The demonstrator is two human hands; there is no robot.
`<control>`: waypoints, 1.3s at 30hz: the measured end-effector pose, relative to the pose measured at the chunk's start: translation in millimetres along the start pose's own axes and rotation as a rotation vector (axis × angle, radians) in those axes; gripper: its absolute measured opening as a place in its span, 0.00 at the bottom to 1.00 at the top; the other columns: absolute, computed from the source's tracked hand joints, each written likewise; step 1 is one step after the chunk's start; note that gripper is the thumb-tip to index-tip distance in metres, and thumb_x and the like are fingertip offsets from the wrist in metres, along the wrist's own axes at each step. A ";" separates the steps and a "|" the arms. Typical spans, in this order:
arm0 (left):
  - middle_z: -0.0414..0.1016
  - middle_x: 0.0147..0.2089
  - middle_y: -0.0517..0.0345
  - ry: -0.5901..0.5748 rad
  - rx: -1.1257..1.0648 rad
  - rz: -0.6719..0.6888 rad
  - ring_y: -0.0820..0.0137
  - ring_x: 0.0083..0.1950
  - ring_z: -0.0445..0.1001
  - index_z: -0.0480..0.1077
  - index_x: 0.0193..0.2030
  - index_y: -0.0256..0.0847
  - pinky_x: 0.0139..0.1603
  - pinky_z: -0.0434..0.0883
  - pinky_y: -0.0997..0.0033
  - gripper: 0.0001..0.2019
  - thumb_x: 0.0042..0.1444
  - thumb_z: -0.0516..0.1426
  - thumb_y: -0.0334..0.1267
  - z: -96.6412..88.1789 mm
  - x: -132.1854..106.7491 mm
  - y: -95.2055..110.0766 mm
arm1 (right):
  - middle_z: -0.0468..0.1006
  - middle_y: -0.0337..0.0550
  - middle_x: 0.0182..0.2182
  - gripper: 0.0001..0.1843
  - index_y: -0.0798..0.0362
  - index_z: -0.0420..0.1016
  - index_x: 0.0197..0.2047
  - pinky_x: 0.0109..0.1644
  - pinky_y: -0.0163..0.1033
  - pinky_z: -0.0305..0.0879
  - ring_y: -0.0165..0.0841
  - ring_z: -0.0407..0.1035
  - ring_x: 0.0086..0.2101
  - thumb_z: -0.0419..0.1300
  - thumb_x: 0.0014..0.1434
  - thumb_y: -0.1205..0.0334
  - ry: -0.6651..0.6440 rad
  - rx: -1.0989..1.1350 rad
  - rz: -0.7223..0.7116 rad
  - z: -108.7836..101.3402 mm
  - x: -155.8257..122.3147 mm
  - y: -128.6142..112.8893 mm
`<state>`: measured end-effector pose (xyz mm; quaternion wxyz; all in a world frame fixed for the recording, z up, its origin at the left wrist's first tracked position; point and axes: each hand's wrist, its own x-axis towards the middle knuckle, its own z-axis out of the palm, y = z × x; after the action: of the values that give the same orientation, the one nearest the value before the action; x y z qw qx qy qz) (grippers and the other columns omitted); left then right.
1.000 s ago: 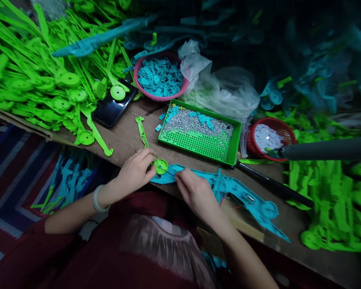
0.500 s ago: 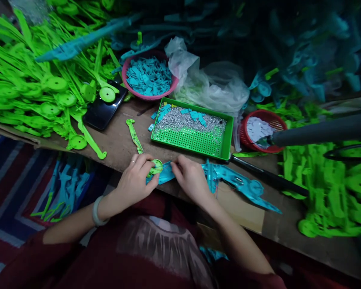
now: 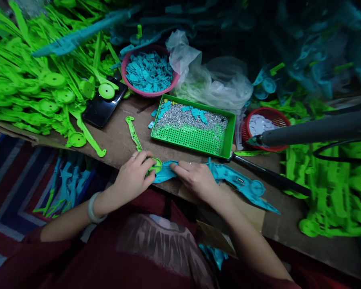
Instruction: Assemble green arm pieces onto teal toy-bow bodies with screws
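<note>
My left hand (image 3: 134, 176) is closed on the round end of a long green plastic arm (image 3: 133, 133) that lies on the wooden bench. My right hand (image 3: 197, 179) presses down on a long blue plastic piece (image 3: 239, 184), its fingers pinched at the blue tip next to the green disc (image 3: 155, 164). The two parts meet between my hands at the bench's front edge.
A green tray (image 3: 193, 139) of small metal screws and blue bits sits just behind my hands. A pink bowl (image 3: 148, 71) of blue pieces, a red basket (image 3: 266, 127), a phone (image 3: 102, 106), a grey-handled tool (image 3: 313, 130) and heaps of green parts (image 3: 39, 80) surround the bench.
Both hands and the joined parts have shifted slightly left and closer together. My right fingers have slid onto the blue tip beside the green disc.
</note>
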<state>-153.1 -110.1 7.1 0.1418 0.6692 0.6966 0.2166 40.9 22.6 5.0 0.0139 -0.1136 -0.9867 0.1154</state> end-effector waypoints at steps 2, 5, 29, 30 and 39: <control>0.73 0.47 0.49 -0.031 -0.022 -0.003 0.58 0.48 0.69 0.70 0.42 0.38 0.52 0.71 0.54 0.06 0.59 0.55 0.28 -1.0 4.0 -3.4 | 0.75 0.43 0.31 0.16 0.52 0.72 0.54 0.27 0.39 0.46 0.31 0.65 0.28 0.50 0.67 0.70 -0.046 -0.036 -0.057 -3.6 -1.2 4.3; 0.72 0.44 0.50 -0.095 -0.056 -0.001 0.59 0.46 0.67 0.69 0.39 0.38 0.49 0.71 0.56 0.07 0.55 0.53 0.25 -7.3 9.2 -10.9 | 0.76 0.46 0.34 0.20 0.52 0.69 0.59 0.27 0.40 0.50 0.33 0.67 0.30 0.50 0.66 0.71 -0.127 -0.085 -0.093 -4.3 1.3 3.5; 0.78 0.52 0.49 0.212 0.316 0.165 0.61 0.45 0.73 0.71 0.56 0.34 0.42 0.68 0.61 0.13 0.67 0.56 0.36 23.1 -31.3 11.2 | 0.71 0.47 0.38 0.17 0.52 0.73 0.53 0.28 0.35 0.52 0.34 0.63 0.37 0.45 0.70 0.67 -0.005 -0.057 -0.149 7.7 13.7 2.7; 0.79 0.51 0.50 0.207 0.313 0.174 0.61 0.45 0.73 0.71 0.56 0.34 0.43 0.68 0.61 0.13 0.67 0.56 0.36 23.0 -31.1 10.6 | 0.71 0.48 0.38 0.17 0.53 0.73 0.52 0.28 0.35 0.53 0.34 0.64 0.37 0.45 0.70 0.67 0.004 -0.080 -0.173 6.4 13.1 2.3; 0.79 0.47 0.51 0.139 0.259 0.244 0.63 0.44 0.72 0.73 0.49 0.33 0.40 0.67 0.62 0.11 0.69 0.53 0.36 15.9 -19.5 5.1 | 0.72 0.49 0.34 0.18 0.60 0.71 0.54 0.32 0.39 0.62 0.36 0.64 0.35 0.44 0.70 0.70 0.031 -0.166 -0.300 -7.1 3.3 7.6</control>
<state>-139.7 -127.6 -6.0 -0.0214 0.7449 0.6403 0.1863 39.7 32.2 10.1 0.0367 0.0323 -0.9984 0.0283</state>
